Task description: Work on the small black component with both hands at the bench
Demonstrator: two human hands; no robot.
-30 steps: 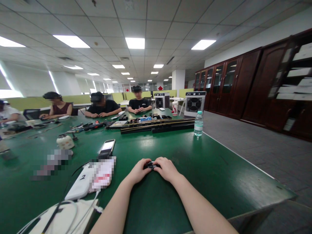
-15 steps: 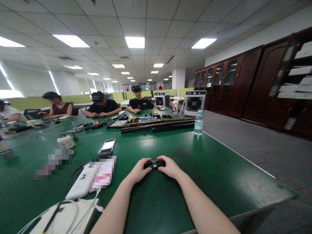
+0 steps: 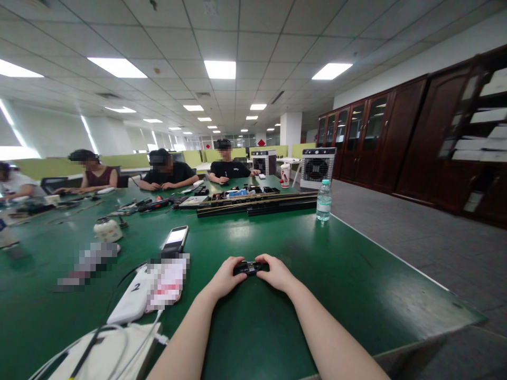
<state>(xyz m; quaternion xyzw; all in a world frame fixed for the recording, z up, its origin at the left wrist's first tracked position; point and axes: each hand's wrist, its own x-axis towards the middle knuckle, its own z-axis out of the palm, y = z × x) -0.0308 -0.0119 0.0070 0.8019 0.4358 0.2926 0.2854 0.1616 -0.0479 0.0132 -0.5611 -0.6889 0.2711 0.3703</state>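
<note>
A small black device (image 3: 251,268), with greyish inner parts showing on its upper face, sits low over the green table in front of me. Whether it rests on the surface or is slightly lifted, I cannot tell. My left hand (image 3: 228,275) grips its left end between thumb and fingers. On the opposite end, my right hand (image 3: 276,272) holds it in the same way, fingers curled behind it and thumb in front. The fingers cover both ends of the device, so its full outline is hidden.
Left of my arms lie a phone (image 3: 175,239), a white power bank (image 3: 130,295) marked 2, and cables. A water bottle (image 3: 324,200) stands near the right edge. Long black rails (image 3: 283,206) lie across the table beyond. Several people sit at the far side.
Both hands stay around the black device with almost no movement. The view has shifted very slightly.
</note>
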